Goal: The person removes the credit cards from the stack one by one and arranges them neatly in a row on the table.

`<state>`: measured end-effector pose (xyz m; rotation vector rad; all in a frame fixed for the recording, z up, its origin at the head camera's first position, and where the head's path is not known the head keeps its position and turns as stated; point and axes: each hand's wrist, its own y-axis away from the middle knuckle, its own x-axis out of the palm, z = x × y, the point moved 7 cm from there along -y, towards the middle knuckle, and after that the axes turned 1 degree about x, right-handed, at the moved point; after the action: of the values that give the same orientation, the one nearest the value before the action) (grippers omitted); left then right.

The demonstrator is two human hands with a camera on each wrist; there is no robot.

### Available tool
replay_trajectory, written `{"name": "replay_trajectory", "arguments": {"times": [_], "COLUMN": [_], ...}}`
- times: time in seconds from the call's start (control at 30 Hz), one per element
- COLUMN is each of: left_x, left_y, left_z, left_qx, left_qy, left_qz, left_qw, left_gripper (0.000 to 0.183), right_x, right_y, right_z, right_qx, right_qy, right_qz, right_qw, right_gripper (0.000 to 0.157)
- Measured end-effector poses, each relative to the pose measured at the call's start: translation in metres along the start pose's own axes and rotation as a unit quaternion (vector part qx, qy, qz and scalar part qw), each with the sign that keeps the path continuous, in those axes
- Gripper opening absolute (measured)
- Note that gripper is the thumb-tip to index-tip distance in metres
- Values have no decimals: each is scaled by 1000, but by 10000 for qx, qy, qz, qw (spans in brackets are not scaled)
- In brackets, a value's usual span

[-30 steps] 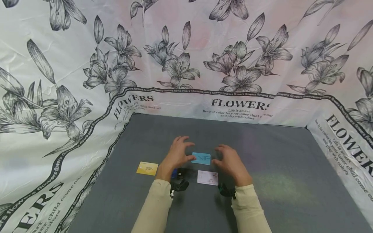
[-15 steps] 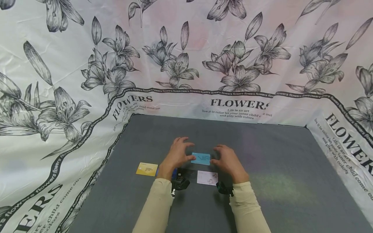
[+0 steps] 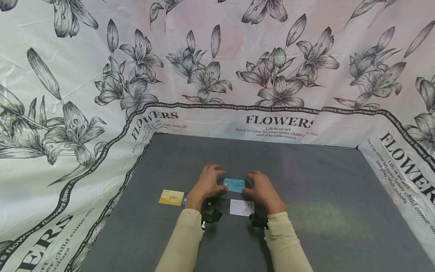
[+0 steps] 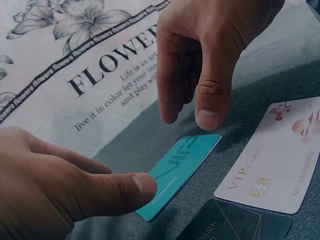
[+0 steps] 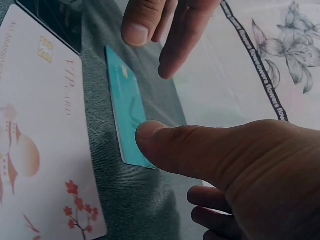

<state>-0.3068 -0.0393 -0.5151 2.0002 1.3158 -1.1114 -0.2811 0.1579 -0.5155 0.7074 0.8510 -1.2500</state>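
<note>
Head view: past a white card (image 3: 242,207), a blue card (image 3: 234,185) lies lengthwise left to right.
Its chip end points at the left hand (image 3: 205,184), its other short end at the right hand (image 3: 263,188); on both, thumb and fingers stand wide apart, thumb contact unclear. Beyond rises flower-printed fabric (image 3: 238,68).

Wrinkly white sheeting (image 3: 234,45) goes up around the back and both sides here, covered in sketchy gray lilies (image 3: 280,94). Black band (image 3: 282,109) saying "flowers" over and over runs along it, big FLOWERS lettering (image 3: 276,120) underneath. Below that, a flat dark gray surface (image 3: 323,170). Sheeting looks kinda pinkish up top, and there's a faint yellow-green patch (image 3: 329,221) on the gray.
</note>
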Motion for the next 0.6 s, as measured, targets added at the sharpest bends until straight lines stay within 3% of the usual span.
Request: {"name": "replay_trajectory", "arguments": {"times": [0.27, 0.6], "left_x": [5, 12], "left_y": [1, 1], "left_z": [1, 5], "left_qx": [-90, -246], "left_qy": [127, -189], "left_qz": [144, 205], "left_qw": [9998, 9993], "left_gripper": [57, 55], "right_x": [9, 16], "right_y": [-3, -5], "right_z": [-2, -2], "right_qx": [-32, 44], "right_qy": [83, 164], "right_qz": [-45, -39], "right_qw": [10000, 9998], "right_gripper": [56, 58]}}
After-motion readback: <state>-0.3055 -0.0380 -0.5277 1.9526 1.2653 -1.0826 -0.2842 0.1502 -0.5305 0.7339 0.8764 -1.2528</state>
